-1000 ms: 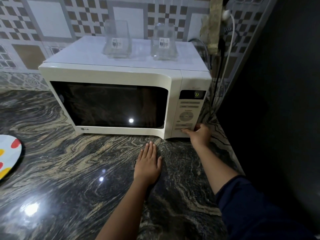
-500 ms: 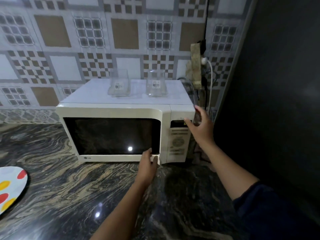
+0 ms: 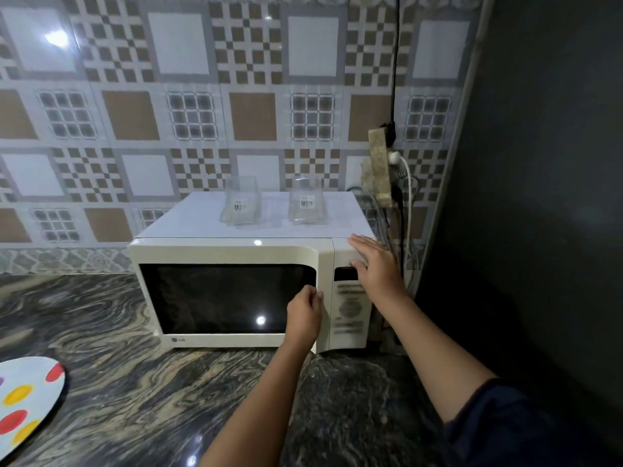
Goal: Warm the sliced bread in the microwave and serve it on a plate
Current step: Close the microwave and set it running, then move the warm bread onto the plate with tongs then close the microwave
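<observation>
Nearest, by the counter's (image 3: 135, 382) front left edge, the plate (image 3: 23, 399) with coloured spots lies bare, with no bread on it, so the serving step is not yet done.

Further in, toward the counter's back right corner, stands the microwave (image 3: 236, 254). The left hand (image 3: 303, 318) is at the right edge of its door (image 3: 219, 298), fingers curled there and seemingly gripping that edge. The door looks closed, or at most barely cracked. The window is dark and shows nothing inside. The sliced bread appears nowhere in view, so I cannot tell whether it sits in the oven.

The right hand (image 3: 374, 267) lies flat, fingers straight, on the microwave's top right front corner above the control panel (image 3: 349, 308), holding nothing and apparently bracing the body.

My reading is that the door is about to be pulled open while the oven is steadied. Whether this comes ahead of loading or after heating cannot be settled from here. Opening the door, handling the bread and plating it remain.

Two clear glass containers (image 3: 241, 205) stand on the microwave's top, and behind it are the tiled wall (image 3: 188, 112) and a socket block (image 3: 381, 163) with cables.
</observation>
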The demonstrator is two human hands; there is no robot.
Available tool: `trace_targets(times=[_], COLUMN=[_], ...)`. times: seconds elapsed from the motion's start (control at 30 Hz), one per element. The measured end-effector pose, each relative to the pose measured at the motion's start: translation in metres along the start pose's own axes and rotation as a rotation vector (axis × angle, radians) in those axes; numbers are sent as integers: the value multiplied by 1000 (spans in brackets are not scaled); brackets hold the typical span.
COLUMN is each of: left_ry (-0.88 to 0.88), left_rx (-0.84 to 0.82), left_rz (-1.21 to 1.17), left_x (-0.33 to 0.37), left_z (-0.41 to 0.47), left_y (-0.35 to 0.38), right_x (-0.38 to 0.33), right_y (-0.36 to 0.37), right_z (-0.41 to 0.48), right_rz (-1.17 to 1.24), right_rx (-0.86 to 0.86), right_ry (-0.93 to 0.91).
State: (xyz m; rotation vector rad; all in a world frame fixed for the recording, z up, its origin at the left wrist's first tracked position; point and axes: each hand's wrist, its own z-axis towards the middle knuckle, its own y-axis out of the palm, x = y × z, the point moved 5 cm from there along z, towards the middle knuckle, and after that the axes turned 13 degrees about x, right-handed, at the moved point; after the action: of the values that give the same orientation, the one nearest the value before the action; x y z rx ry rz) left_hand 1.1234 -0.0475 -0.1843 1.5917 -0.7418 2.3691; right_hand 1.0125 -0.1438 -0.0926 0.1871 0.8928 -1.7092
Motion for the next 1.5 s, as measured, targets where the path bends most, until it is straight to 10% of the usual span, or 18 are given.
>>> trace_targets(times=[0.93, 1.5], left_ry=[105, -20], left_rx=[-104, -108], left_rz=[-45, -207], left_x=[-3, -61], left_z=[-94, -170], left_y=[-92, -265], right_x=[-35, -242], right_y=[-15, -14], right_z=[-34, -205], right_rz=[111, 476], right_rx=[-141, -315], right_ry=[292, 11])
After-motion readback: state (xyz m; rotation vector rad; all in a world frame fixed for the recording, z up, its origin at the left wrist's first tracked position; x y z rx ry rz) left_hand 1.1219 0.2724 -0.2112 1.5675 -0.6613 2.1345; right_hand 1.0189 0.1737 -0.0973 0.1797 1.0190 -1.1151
